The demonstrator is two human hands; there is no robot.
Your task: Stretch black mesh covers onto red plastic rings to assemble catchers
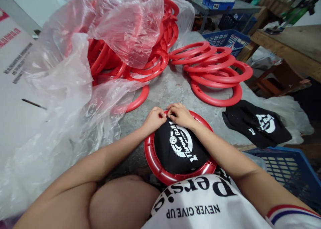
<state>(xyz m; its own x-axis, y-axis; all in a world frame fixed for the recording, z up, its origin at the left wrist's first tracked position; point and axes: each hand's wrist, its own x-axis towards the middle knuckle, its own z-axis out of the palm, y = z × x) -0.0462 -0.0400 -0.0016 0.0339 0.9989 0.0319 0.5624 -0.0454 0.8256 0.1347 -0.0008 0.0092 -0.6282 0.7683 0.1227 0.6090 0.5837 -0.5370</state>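
Both bare forearms are stretched forward and angled inward, so that the left hand and the right hand are brought together, just touching at the fingertips. The fingers of both hands are curled downward and pinched closed, knuckles turned up. The wrists are held low and nearly straight.

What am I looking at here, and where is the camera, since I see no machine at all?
There is no machine: a person works with bare hands, and the one picture comes from a camera worn on the head, looking down over the arms. The left hand and right hand both pinch the far edge of a black cloth with a white print, which lies across a red ring on the grey table. Around it lie loose red rings, a clear plastic bag holding more of them, a second black cloth and, at right, a blue crate.
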